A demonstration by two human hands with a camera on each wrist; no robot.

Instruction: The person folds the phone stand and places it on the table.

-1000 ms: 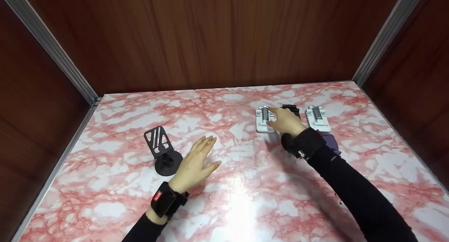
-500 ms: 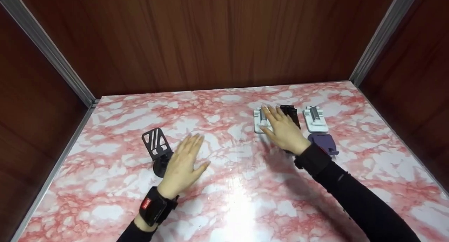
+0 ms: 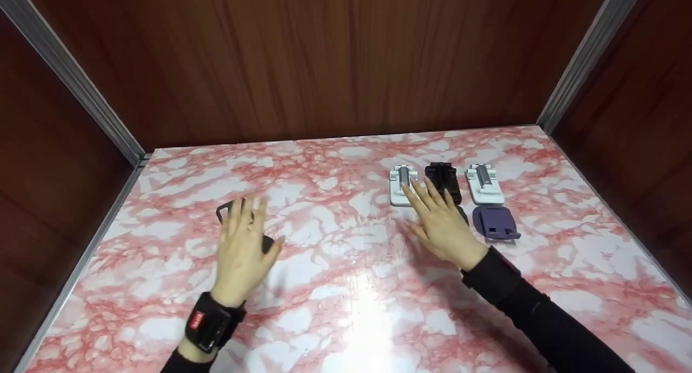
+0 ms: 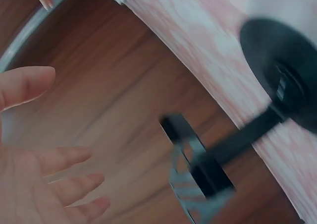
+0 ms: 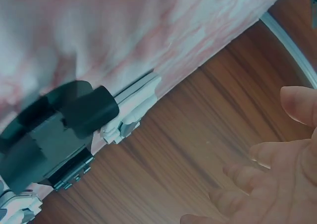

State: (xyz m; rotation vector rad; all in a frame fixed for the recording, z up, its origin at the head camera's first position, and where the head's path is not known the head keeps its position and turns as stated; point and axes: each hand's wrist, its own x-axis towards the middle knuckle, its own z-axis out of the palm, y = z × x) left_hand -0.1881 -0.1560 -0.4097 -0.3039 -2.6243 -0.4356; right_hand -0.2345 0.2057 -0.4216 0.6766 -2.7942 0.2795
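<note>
My left hand (image 3: 239, 257), fingers straight, hovers in front of a black phone stand (image 3: 267, 244) and hides most of it. In the left wrist view that stand's round base (image 4: 277, 60) and slotted plate (image 4: 198, 174) show apart from my fingers. My right hand (image 3: 444, 230) is spread over the group at the right, holding nothing. About it lie a white folded phone stand (image 3: 399, 193), a black folded one (image 3: 442, 178), another white one (image 3: 484, 185) and a purple one (image 3: 496, 222). A further black stand (image 5: 54, 130) is mostly hidden beneath this hand in the head view.
The red-and-white marbled tabletop (image 3: 335, 227) has dark wood-grain panels (image 3: 346, 65) behind and at both sides. Grey metal posts (image 3: 578, 54) stand at the back corners.
My left hand has moved left, over the black stand. My right hand has drawn back from the left white stand, its fingers straightening and spreading, uncovering the black folded stand.
</note>
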